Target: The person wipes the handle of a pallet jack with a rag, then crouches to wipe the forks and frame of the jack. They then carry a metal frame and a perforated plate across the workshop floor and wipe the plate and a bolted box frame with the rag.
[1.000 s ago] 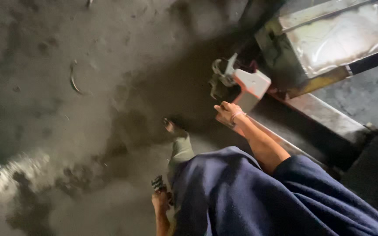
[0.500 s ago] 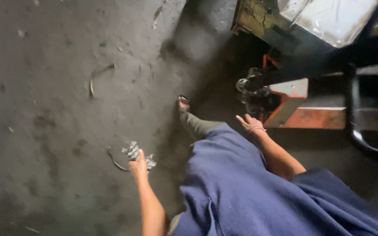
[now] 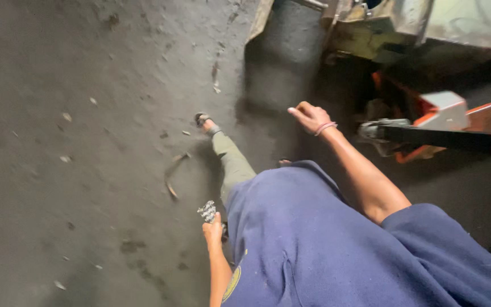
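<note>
I look down at my blue shirt and one leg in olive trousers stepping forward on a dark concrete floor. My left hand (image 3: 213, 231) hangs at my side, closed around a small bunch of shiny metal pieces (image 3: 207, 211). My right hand (image 3: 310, 117), with a pink band on the wrist, swings out in front with loosely curled fingers and holds nothing. It is nearest to an orange and white pallet jack (image 3: 436, 116) at the right.
A grimy metal machine or bin (image 3: 416, 25) stands at the top right above the pallet jack, whose black handle bar (image 3: 456, 139) crosses the right side. Small scraps and a bent strip (image 3: 171, 176) lie scattered on the floor (image 3: 86, 113).
I have walked on; the pallet jack has shifted right in view. My left hand swung back in beside my body with the metal pieces, and my right hand swung forward.
</note>
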